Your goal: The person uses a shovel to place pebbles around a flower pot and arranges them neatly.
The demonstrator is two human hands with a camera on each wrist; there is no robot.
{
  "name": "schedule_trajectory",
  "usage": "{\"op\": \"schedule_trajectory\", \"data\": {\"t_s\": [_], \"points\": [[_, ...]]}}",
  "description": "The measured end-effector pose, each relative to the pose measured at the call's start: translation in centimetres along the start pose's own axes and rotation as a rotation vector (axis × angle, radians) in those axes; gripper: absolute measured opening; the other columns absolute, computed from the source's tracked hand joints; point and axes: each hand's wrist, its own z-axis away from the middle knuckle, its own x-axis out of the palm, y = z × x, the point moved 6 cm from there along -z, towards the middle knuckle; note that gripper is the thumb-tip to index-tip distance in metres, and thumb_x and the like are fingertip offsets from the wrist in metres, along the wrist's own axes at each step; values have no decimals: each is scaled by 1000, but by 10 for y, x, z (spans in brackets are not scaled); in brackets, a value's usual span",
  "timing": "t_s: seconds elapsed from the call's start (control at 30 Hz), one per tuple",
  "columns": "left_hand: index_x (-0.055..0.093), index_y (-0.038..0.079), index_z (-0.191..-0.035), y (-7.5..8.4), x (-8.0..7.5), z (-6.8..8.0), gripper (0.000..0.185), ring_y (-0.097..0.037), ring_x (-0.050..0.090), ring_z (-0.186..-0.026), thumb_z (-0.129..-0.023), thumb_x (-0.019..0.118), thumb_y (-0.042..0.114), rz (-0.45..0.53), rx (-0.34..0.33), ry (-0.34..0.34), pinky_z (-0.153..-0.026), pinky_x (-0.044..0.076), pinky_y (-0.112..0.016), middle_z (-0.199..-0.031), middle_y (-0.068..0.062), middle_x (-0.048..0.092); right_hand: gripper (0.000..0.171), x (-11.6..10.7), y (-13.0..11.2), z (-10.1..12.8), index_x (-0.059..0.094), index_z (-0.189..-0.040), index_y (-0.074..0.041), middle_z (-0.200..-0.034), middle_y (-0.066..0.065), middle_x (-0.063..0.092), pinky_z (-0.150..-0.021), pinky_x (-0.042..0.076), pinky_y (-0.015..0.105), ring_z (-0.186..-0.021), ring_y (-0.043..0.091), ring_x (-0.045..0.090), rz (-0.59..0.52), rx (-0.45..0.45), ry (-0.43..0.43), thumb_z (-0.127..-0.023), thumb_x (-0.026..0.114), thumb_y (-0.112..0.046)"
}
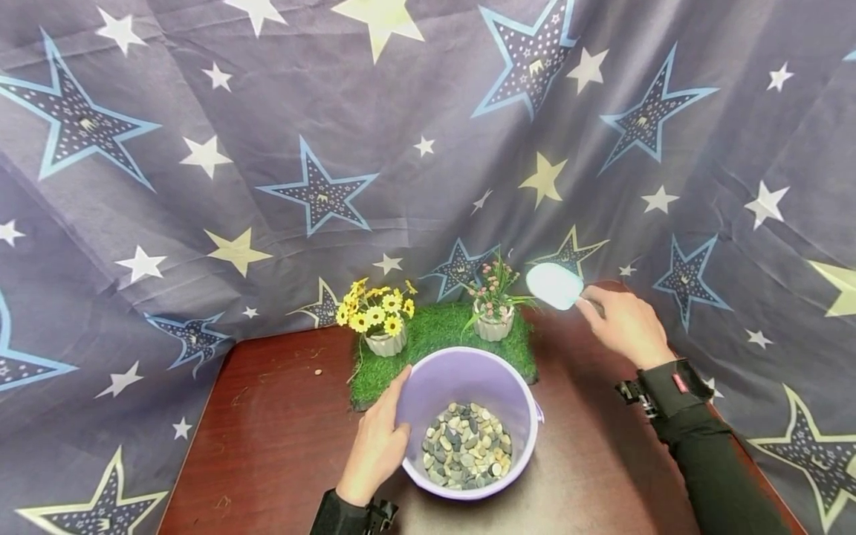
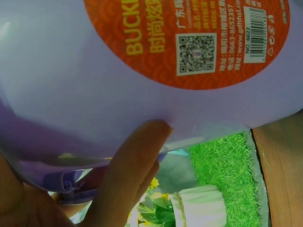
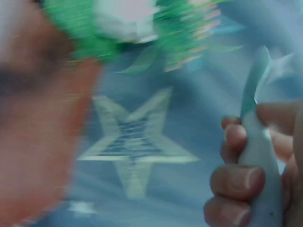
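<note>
1. Head view: my left hand lies against the outer wall of the lilac bucket, fingers straight and flat along its left side, thumb at the rim.
2. Bucket: it stands on the dark red desk, near the front edge, and holds a layer of grey and tan pebbles at its bottom.
3. My right hand is raised over the right rear of the desk, fingers curled round the handle of a pale blue scoop; the scoop's blade points left, just beside the pink flowers.
4. Behind the bucket lies a green grass mat carrying two small white pots: yellow flowers on the left, pink flowers on the right.
5. Left wrist view: my fingers press on the bucket's wall below its orange label; mat and one white pot show beneath.
6. Right wrist view: blurred; my fingers wrap the scoop handle.
7. A star-printed cloth hangs behind and around the desk
</note>
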Motion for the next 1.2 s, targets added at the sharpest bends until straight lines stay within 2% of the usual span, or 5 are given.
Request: {"op": "schedule_trajectory", "data": {"t_s": [0.17, 0.33, 0.57, 0.8, 1.2], "points": [[39, 20, -161, 1, -2, -2, 86, -38, 53, -140, -81, 56, -7, -4, 0, -3, -111, 45, -57, -158, -13, 50, 21, -39, -77, 12, 62, -83, -26, -68, -9, 51, -58, 40, 37, -62, 13, 49, 105, -260, -3, -101, 61, -36], [37, 21, -162, 1, -3, -3, 87, -38, 53, -139, -82, 56, -6, -7, 3, -2, -111, 44, -58, -158, -13, 49, 35, -38, -135, 29, 49, -67, -27, -62, -12, 43, -50, 33, 30, -52, 8, 37, 209, -467, -54, -94, 72, -31], [39, 21, -161, -2, -3, -1, 86, -39, 54, -138, -81, 56, -6, -14, 2, -6, -110, 45, -58, -157, -14, 51, 36, 11, -175, 31, 52, -59, -24, -58, -6, 57, -49, 48, 39, -50, 18, 51, 388, -527, -213, -83, 78, -26], [39, 19, -161, -2, -3, -2, 86, -39, 55, -137, -81, 56, -7, -10, 11, 1, -109, 46, -58, -157, -14, 51, 15, 54, -202, 32, 69, -67, -20, -67, -3, 67, -52, 53, 34, -55, 18, 60, 541, -661, -204, -68, 85, -20], [40, 22, -160, 0, 1, -1, 86, -38, 56, -136, -81, 57, -6, -10, 5, 4, -106, 48, -58, -156, -13, 52, 14, 86, -221, 31, 76, -66, -26, -67, -10, 70, -56, 52, 28, -58, 9, 62, 705, -632, -164, -80, 79, -24]]}}
